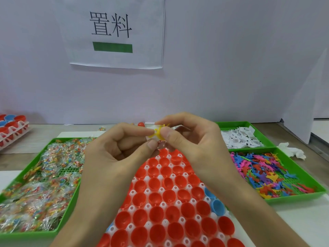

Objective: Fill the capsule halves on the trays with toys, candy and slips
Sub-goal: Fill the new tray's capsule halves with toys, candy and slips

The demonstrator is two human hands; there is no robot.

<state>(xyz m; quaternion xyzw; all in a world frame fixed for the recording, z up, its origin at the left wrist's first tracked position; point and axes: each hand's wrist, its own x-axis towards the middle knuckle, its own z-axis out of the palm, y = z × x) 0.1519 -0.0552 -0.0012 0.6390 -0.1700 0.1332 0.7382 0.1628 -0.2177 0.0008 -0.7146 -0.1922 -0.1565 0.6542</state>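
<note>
Centrally, L grip [114, 157], R grip [192, 145] pinch yellow toy [157, 132], blocking capsule tray [132, 192], candy bin [26, 235] beside

The wood-grain table [44, 134] carries a white capsule tray [161, 189] in the middle. A green candy tray [26, 235] lies just beside it on the left, and two green trays lie on the right, the slip tray [233, 123] behind the toy tray [293, 197]. A tray stack [12, 129] sits far left and a crumpled tissue [292, 151] far right, while a loose candy packet [101, 128] and a red capsule [141, 124] lie near the back wall.
</note>
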